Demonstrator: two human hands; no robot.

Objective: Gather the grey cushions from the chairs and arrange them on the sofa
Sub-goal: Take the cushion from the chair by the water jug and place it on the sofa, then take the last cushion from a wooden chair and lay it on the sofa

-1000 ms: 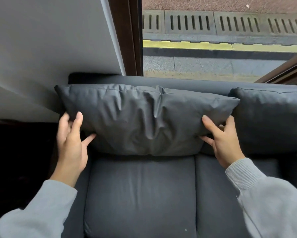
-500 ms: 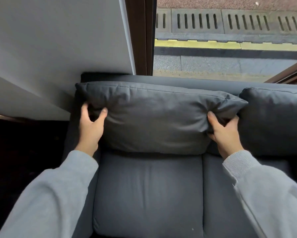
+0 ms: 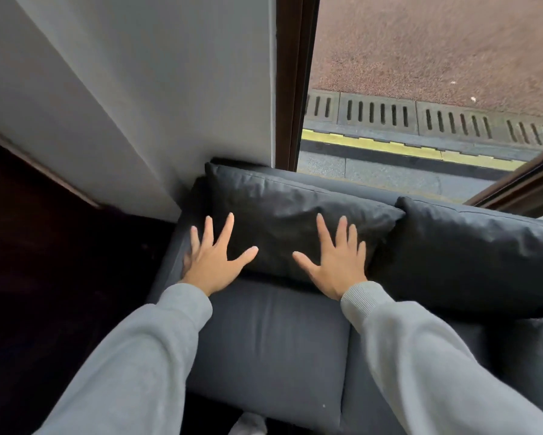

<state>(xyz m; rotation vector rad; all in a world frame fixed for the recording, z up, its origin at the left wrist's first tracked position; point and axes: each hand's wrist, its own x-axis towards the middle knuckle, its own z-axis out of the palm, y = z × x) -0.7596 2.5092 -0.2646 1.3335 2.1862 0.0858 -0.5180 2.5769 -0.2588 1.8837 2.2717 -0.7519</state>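
A dark grey cushion (image 3: 282, 211) leans against the backrest at the left end of the dark grey sofa (image 3: 270, 350). My left hand (image 3: 213, 262) lies flat with fingers spread on the cushion's lower left part, near the sofa's left arm. My right hand (image 3: 336, 262) is spread flat on the cushion's lower right part. Neither hand grips anything. A second dark grey cushion (image 3: 471, 255) leans against the backrest to the right, touching the first one.
A white wall (image 3: 132, 98) stands behind the sofa's left end, beside a dark wooden window frame (image 3: 295, 80). Through the glass lie pavement, a yellow line and drain grates (image 3: 389, 116). Dark floor (image 3: 59, 277) lies left of the sofa.
Both hands let go of the cushion's ends and now lie flat and spread on its front. The cushion sits further back against the backrest. The view has pulled back.
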